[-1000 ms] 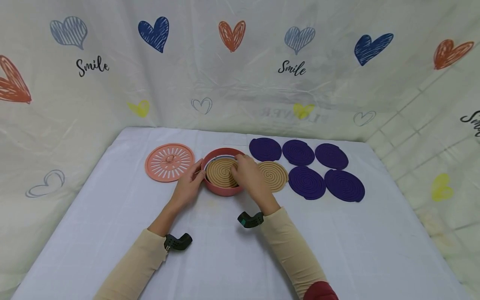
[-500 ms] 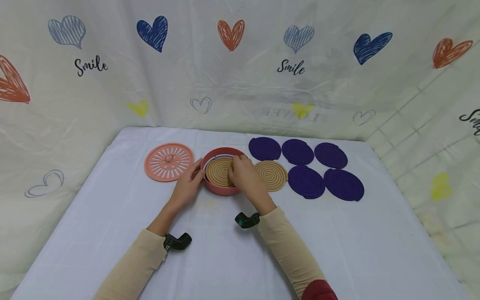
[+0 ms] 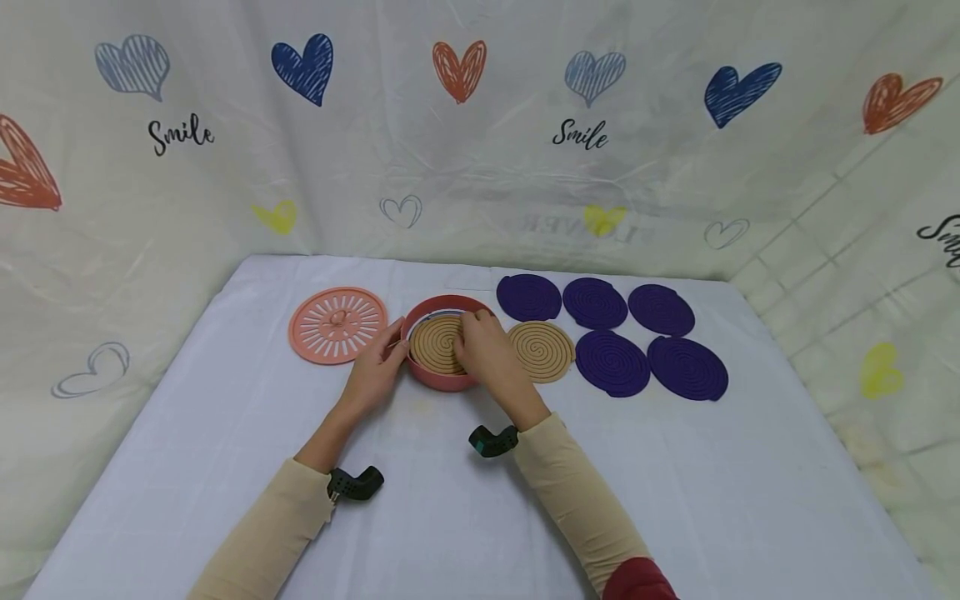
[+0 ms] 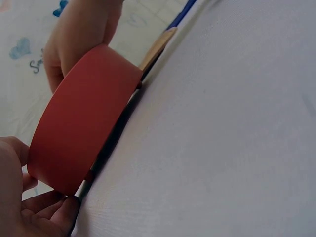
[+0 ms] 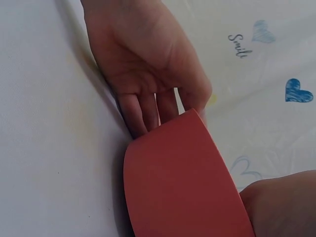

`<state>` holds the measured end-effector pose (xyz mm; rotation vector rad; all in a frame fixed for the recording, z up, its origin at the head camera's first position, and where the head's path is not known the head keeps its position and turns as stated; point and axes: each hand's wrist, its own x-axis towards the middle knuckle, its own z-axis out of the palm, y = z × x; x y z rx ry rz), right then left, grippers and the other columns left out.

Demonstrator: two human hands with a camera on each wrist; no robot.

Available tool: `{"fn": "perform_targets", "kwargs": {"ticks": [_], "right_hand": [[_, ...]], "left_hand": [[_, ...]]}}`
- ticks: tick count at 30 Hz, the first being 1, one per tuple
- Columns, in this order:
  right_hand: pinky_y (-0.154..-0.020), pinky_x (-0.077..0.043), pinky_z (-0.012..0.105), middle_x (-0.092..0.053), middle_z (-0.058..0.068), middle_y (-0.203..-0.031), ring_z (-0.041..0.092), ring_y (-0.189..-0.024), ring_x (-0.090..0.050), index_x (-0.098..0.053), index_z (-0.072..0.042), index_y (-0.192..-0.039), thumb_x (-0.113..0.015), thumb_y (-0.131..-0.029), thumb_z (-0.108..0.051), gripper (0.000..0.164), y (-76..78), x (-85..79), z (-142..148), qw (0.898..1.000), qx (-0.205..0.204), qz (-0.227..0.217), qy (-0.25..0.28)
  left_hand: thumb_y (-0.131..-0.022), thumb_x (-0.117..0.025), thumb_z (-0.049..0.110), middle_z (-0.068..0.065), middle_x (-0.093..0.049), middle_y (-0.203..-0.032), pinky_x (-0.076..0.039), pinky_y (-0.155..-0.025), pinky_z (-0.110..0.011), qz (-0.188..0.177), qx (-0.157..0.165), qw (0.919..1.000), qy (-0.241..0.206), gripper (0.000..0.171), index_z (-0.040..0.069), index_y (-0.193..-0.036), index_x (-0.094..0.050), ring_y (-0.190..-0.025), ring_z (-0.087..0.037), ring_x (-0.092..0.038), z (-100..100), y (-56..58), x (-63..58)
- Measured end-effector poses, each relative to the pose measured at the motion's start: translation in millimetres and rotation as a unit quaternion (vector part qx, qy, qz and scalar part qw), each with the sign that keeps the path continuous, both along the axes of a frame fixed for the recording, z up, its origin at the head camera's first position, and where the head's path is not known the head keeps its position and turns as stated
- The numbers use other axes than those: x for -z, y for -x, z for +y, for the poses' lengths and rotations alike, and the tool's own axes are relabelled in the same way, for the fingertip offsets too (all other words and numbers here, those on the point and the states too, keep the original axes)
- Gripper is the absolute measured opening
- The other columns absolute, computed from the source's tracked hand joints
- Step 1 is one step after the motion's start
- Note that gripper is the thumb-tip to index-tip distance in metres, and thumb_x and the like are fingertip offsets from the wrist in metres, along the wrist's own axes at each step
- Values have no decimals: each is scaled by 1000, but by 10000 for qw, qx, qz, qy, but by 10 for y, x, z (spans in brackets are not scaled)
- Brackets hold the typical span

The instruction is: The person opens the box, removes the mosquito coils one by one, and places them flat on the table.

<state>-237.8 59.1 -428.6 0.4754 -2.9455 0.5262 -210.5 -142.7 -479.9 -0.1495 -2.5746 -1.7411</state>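
A red round mosquito coil holder (image 3: 444, 384) stands on the white table, with a tan mosquito coil (image 3: 433, 343) inside its rim. My left hand (image 3: 377, 367) grips the holder's left side; in the left wrist view its fingers bend round the red wall (image 4: 84, 118). My right hand (image 3: 487, 348) reaches over the right rim, fingers curled onto the tan coil near its centre, fingertips partly hidden. In the right wrist view the right hand (image 5: 281, 205) shows behind the red wall, with the left hand (image 5: 148, 54) opposite.
To the left lies a coral slotted lid (image 3: 339, 326) with a small knob. Another tan coil (image 3: 542, 352) lies right of the holder, partly behind my right hand. Several purple coils (image 3: 612, 363) are laid in two rows further right. A printed curtain (image 3: 480, 167) hangs behind.
My right hand has shifted slightly left over the tan coil inside the holder, covering more of it. The left hand keeps its grip in place.
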Motion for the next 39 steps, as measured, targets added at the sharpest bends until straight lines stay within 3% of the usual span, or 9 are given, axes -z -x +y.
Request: {"fn": "perform_targets", "kwargs": {"ticks": [5,10,18,35,39], "right_hand": [[-97,-56,46,-63,23,-123,35,-113,-64,-63,3,-121,-59,-99,-17,30,23,16,7,9996,-85,76,242],[-96,-57,43,-65,22,-120,34,-113,-65,-65,4,-119,-62,-96,-14,29,43,20,29,9969,-177,238,735],[-88,-60,38,-67,19,-117,27,-107,-65,-67,2,-120,-62,-94,-12,29,56,-33,66,9897,21,-52,1433],[-93,-59,39,-71,14,-121,25,-111,-69,-67,-5,-124,-65,-95,-14,30,51,-162,188,9618,220,-689,2641],[-93,-59,41,-71,15,-121,28,-112,-68,-68,-4,-124,-67,-94,-13,32,53,-181,222,9508,196,-852,2973]], "left_hand": [[-105,-50,33,-6,-46,-156,-42,-116,-41,58,-5,10000,2,56,16,-157,-36,-141,-23,-49,-5,0,3],[-105,-50,33,-6,-46,-156,-42,-116,-41,44,-9,10000,-16,56,16,-156,-36,-141,-22,-49,-3,-1,0],[-105,-49,31,-5,-44,-157,-43,-116,-41,22,10,10000,0,55,15,-157,-35,-141,-23,-48,2,-4,-6],[-106,-49,31,-5,-42,-159,-43,-115,-43,107,31,9999,129,56,12,-157,-34,-142,-24,-47,4,-18,-20],[-106,-49,32,-5,-42,-159,-43,-115,-42,104,18,9999,135,56,13,-157,-35,-142,-24,-48,7,-15,-16]]}}
